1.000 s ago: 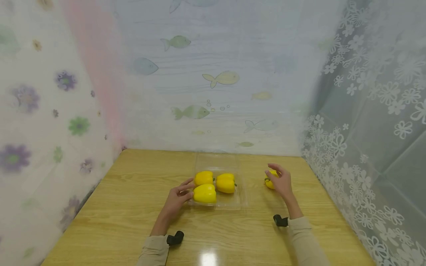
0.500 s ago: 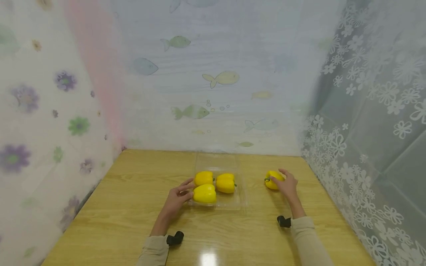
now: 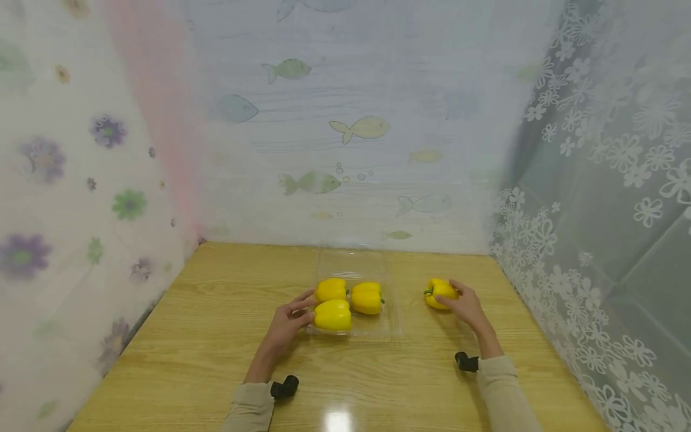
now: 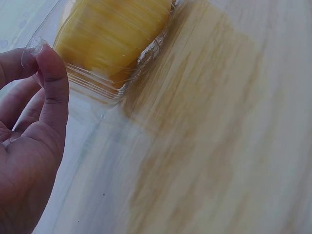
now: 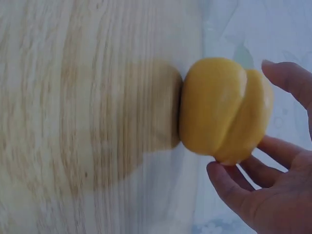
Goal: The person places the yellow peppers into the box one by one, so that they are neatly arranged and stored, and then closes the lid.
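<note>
A clear plastic tray (image 3: 393, 332) sits mid-table with three yellow peppers (image 3: 332, 315) in it. My left hand (image 3: 296, 312) pinches the tray's left rim; in the left wrist view the thumb (image 4: 52, 78) lies on the rim of the tray (image 4: 97, 90), with a pepper (image 4: 112, 34) showing through the plastic. A fourth yellow pepper (image 3: 439, 293) is to the right of the tray, and my right hand (image 3: 463, 303) grips it from the right. In the right wrist view the fingers (image 5: 234, 187) curl under this pepper (image 5: 222, 109).
The wooden table (image 3: 216, 336) is walled by patterned curtains: flowers on the left (image 3: 81, 198), fish at the back (image 3: 356, 150), lace on the right (image 3: 594, 240). The tray's clear lid (image 3: 353, 261) lies open behind it.
My right hand has lowered and closed round the loose pepper, which has shifted slightly left toward the tray. The left hand and tray have stayed put.
</note>
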Motion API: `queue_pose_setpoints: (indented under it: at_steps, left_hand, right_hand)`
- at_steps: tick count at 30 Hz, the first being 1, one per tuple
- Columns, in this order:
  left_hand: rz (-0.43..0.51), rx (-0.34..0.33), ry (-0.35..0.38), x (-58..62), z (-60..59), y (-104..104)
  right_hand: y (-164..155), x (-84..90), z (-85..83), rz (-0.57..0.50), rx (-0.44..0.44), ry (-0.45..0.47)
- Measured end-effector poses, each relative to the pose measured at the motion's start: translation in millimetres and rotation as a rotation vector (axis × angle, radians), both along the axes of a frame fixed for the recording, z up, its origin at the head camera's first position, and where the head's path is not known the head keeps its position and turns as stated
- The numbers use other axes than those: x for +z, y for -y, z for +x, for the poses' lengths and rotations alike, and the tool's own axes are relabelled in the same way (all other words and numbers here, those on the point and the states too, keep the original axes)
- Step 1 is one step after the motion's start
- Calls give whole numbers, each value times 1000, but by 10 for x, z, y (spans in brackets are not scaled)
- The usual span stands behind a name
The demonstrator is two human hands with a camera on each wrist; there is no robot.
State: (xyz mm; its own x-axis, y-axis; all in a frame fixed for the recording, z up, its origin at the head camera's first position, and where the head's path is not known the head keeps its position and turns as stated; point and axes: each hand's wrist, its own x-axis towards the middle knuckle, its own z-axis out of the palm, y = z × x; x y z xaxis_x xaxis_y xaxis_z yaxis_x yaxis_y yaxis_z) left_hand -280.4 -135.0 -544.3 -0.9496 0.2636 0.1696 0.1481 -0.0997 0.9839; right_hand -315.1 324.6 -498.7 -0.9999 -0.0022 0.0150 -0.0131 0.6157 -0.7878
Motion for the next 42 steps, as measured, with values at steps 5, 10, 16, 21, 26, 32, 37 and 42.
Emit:
queue_pose_setpoints:
  at_steps: [5,10,16,21,26,32,37,42]
  left_hand:
    - [6,-6,-4,-1,-4,8]
    - [4,4,4,-2,-5,16]
    - [-1,16,6,16,-1,21]
    - [13,18,6,9,-1,25]
    - [22,-3,-5,-24,-7,19]
    - [21,6,-10,-24,1,2]
    - [13,7,-15,-19,6,-4]
    - [6,10,-14,-4,8,-3]
  right_hand:
    - [-21,27,48,28,62,-10]
    - [-49,49,111,36,99,-47]
    - [-90,46,119,-30,224,-83]
    - [-61,-36,104,-53,262,-109]
    - [-6,-109,118,-66,223,-126]
    - [46,-126,88,-136,236,-217]
    - [41,-131,57,-98,180,-225]
    - [21,-141,38,-87,194,-211]
